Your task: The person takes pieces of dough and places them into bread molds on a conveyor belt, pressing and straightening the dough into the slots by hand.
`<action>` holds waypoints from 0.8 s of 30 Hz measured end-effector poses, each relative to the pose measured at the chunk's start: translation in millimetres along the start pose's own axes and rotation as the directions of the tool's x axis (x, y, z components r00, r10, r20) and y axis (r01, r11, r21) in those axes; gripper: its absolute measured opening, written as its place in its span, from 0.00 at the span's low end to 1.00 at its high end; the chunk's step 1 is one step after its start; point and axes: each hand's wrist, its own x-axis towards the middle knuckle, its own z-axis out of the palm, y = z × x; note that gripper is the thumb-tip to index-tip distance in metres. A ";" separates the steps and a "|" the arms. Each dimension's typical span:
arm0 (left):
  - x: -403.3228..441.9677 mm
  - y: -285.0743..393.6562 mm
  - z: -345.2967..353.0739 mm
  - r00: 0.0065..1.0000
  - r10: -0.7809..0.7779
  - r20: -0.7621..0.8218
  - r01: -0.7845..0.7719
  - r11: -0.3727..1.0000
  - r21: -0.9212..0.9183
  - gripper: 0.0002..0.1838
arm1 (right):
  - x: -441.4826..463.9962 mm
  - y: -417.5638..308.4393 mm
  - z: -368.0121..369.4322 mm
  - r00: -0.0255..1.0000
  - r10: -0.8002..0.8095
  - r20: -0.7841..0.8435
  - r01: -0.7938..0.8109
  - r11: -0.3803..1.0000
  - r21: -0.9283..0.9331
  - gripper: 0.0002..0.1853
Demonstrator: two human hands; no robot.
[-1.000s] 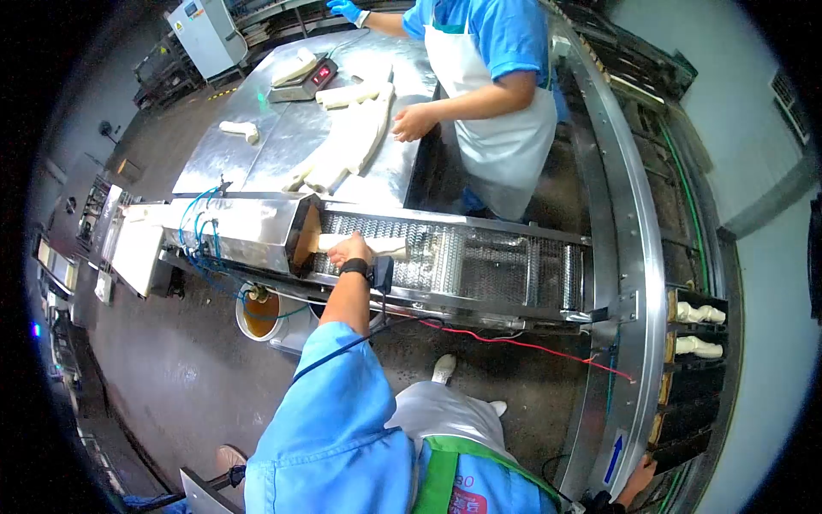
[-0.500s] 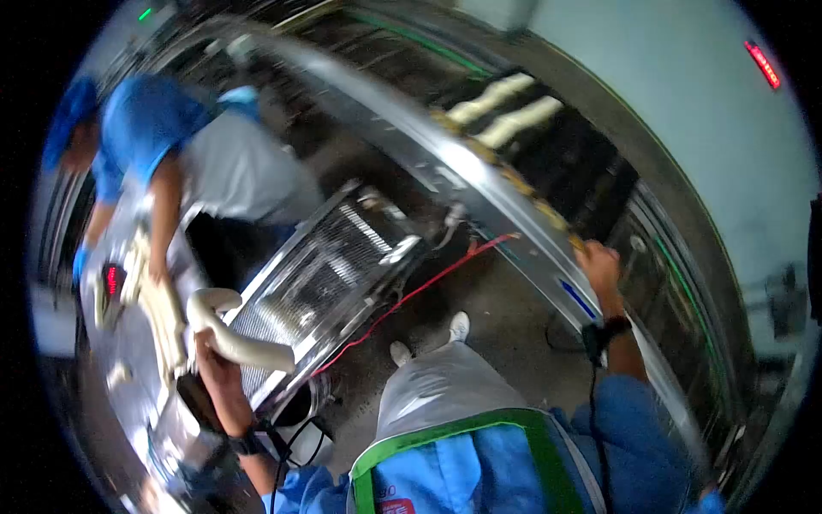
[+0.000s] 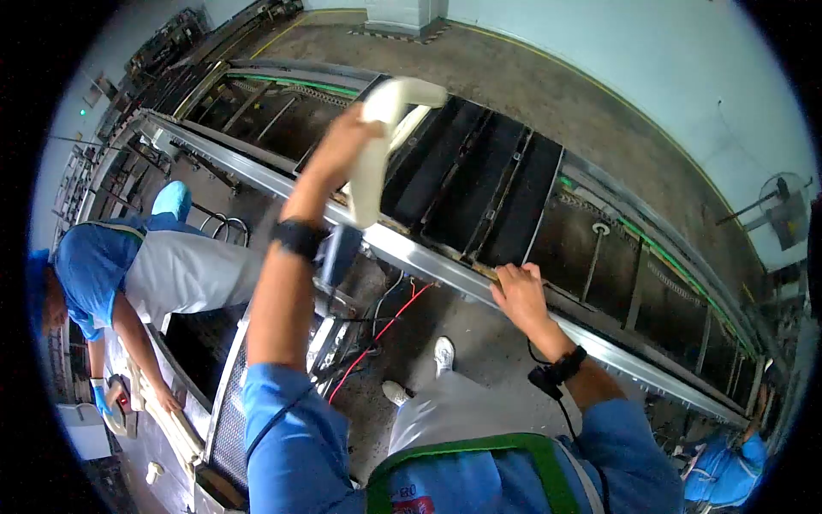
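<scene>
My left hand (image 3: 347, 141) is closed round a long white dough piece (image 3: 370, 176), whose upper end bends to the right. The dough hangs over the near rail, at the left part of a set of black trays (image 3: 462, 171). Behind it, another pale dough strip (image 3: 408, 128) lies in a tray. My right hand (image 3: 520, 295) rests at the trays' near edge by the metal rail, fingers bent over the edge; whether they grip it is hard to tell.
A co-worker (image 3: 103, 265) leans over a metal table (image 3: 171, 480) with dough strips at the lower left. A mesh conveyor (image 3: 229, 428) stands beside it. Another person (image 3: 728, 471) is at the lower right. A red cable (image 3: 377, 338) hangs below the rail (image 3: 419, 254).
The view has turned toward the trays. My left hand has carried the dough from beside the mesh conveyor to over the trays. My right hand stays at the tray edge.
</scene>
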 end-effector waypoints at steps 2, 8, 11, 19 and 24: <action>46.8 -53.9 37.0 0.987 0.066 0.144 -0.131 0.849 0.512 0.24 | 0.1 0.2 -3.7 1.000 -0.004 0.021 0.004 1.000 -0.003 0.13; 26.2 -115.1 76.8 0.965 -0.115 0.236 -0.143 0.525 0.839 0.19 | -0.4 6.7 -8.0 1.000 -0.014 -0.001 0.014 0.998 0.055 0.12; 5.1 -113.0 77.8 0.967 -0.164 0.196 -0.111 0.420 0.900 0.10 | 1.4 3.8 -10.4 1.000 -0.007 0.007 0.007 0.999 0.033 0.12; -142.2 -154.2 17.3 0.916 0.331 -0.226 -0.114 0.756 0.644 0.19 | 17.4 2.1 -5.0 0.991 -0.037 0.127 0.036 0.999 0.008 0.13; -310.7 -219.0 -53.9 0.658 0.106 -0.745 0.391 0.798 0.459 0.19 | 19.3 7.1 11.4 0.989 -0.041 0.143 0.045 0.999 -0.026 0.13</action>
